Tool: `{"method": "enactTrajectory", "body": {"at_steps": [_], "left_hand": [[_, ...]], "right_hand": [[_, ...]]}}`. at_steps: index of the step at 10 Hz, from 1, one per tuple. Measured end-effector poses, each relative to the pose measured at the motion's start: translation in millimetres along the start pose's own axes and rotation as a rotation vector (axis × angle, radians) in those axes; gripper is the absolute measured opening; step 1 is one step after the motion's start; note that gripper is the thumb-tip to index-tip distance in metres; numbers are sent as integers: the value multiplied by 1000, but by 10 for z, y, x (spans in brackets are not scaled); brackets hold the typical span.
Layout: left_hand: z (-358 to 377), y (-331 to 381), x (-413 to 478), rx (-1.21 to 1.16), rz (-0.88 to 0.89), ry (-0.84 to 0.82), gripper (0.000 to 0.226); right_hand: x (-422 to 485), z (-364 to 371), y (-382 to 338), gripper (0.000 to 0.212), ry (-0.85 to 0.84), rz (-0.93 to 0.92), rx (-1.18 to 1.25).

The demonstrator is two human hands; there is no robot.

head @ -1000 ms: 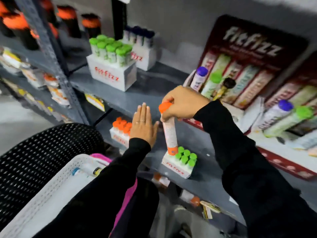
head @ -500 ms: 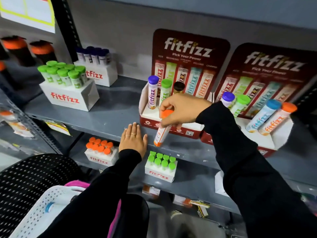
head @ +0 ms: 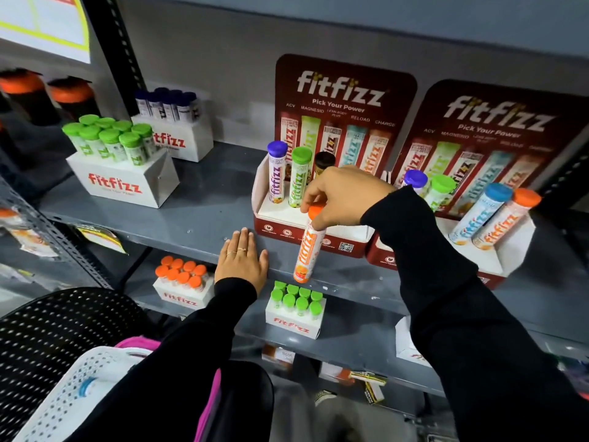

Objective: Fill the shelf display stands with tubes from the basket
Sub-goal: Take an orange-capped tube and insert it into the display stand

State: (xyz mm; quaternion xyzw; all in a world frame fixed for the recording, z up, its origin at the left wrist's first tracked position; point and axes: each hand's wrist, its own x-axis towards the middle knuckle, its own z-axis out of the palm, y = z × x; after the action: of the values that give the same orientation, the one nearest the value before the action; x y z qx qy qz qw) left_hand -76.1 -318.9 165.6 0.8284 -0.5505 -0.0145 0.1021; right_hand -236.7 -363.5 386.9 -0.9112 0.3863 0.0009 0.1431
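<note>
My right hand (head: 342, 196) grips an orange-capped tube (head: 307, 250) by its top end, holding it nearly upright just in front of the left red display stand (head: 274, 226). That stand holds a purple-capped tube (head: 276, 175), a green-capped tube (head: 299, 177) and a dark-capped tube (head: 324, 161). The right display stand (head: 497, 266) holds several tubes with purple, green, blue and orange caps. My left hand (head: 242, 260) rests flat with fingers apart on the shelf's front edge (head: 178, 232). The white basket (head: 63, 397) sits at the lower left with a blue-capped tube (head: 87, 386) inside.
White boxes of green-capped (head: 122, 173) and dark-capped (head: 178, 135) tubes stand on the same shelf at left. On the shelf below sit boxes of orange-capped (head: 183, 285) and green-capped (head: 296, 309) tubes. A black perforated chair back (head: 47, 330) is at lower left.
My view has swung up and right onto the display stands. My right hand has carried the orange-capped tube up towards the left stand. My left hand has settled flat on the shelf edge.
</note>
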Motion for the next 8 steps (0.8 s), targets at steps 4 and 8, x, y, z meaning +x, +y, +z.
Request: {"method": "enactTrajectory", "body": {"at_steps": [4, 8], "left_hand": [[38, -14, 6, 15, 2, 3, 58], [62, -18, 23, 39, -1, 3, 59]], "right_hand": [[12, -166, 215, 23, 106, 100, 27], [164, -162, 592, 23, 540, 437, 55]]}}
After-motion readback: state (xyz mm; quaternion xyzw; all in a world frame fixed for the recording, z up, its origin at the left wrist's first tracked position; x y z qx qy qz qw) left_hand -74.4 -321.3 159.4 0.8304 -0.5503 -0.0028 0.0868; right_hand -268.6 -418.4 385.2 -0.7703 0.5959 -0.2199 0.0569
